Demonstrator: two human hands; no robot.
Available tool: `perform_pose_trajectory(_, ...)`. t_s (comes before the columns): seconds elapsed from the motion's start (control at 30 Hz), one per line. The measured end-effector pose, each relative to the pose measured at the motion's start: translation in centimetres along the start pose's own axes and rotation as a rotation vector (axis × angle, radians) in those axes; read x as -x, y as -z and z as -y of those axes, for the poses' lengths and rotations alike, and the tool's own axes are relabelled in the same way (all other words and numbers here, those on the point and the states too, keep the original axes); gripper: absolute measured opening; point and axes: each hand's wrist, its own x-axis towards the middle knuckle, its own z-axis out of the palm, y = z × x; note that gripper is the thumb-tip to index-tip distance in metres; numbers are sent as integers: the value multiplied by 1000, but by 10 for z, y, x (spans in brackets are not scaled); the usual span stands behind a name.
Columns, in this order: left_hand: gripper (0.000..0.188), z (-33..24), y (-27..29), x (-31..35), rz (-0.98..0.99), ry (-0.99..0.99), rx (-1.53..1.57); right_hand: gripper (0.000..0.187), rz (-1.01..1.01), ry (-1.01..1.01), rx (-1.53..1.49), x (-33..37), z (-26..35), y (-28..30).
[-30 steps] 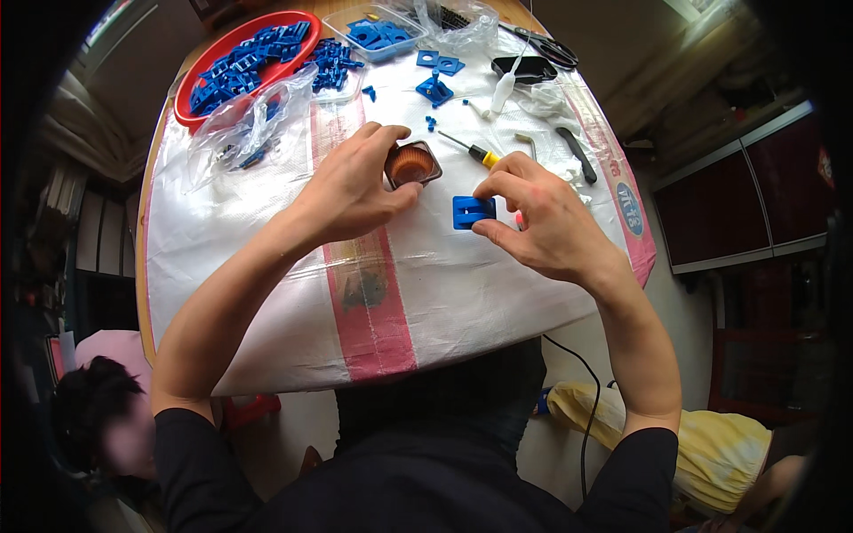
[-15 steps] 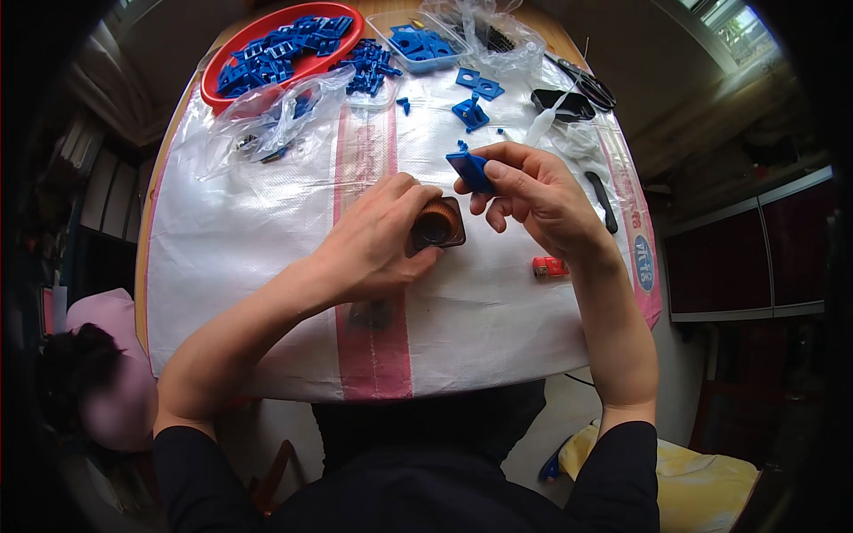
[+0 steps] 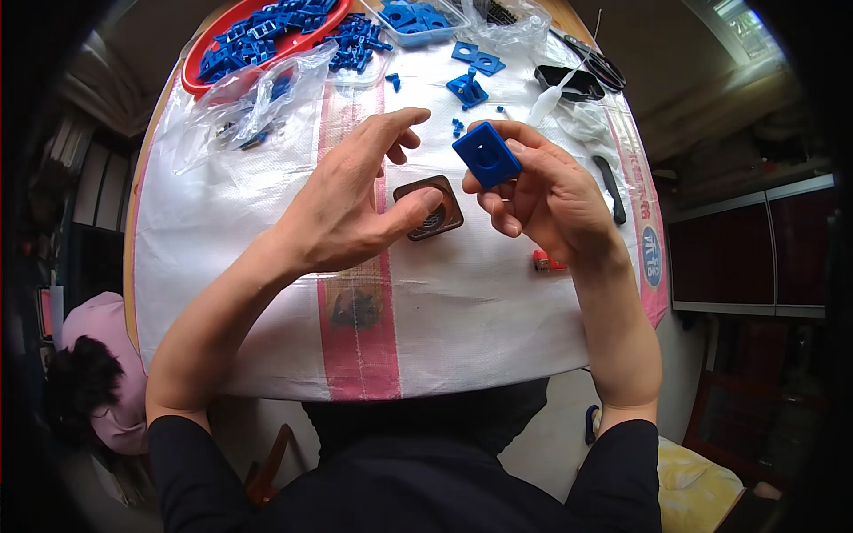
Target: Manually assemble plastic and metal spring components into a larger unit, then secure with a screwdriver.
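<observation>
Spread under left grip [image 3: 346, 209] and right grip [image 3: 553, 182]: a wide white surface [image 3: 240, 329] of woven plastic sheet with a pink stripe [image 3: 360, 369]. Far ahead of left grip, a big round red plastic tub [image 3: 192, 83], full of blue plastic parts [image 3: 258, 40]. Left grip: fingers spread, holding nothing, thumb over a dark brown square box [image 3: 450, 210] with round corners; can't tell if touching. Probably light and hard; best picked up by two facing sides. In right grip, pinched by the edge nearest the palm, a flat blue square plastic plate [image 3: 498, 160], up off the surface. Looks light, stiff, a bit slippery, hard to break. Hold by the edges, off the round dip.
</observation>
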Motion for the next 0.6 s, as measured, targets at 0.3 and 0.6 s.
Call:
perform_pose_trajectory(0.3, 53, 5, -2, -5, 107, -46, -247, 38, 100, 124, -82, -1, 3, 10)
perform_pose_trajectory(0.6, 58, 43, -2, -35, -139, -60, -472, 37, -73, 144, 109, -8, -9, 10)
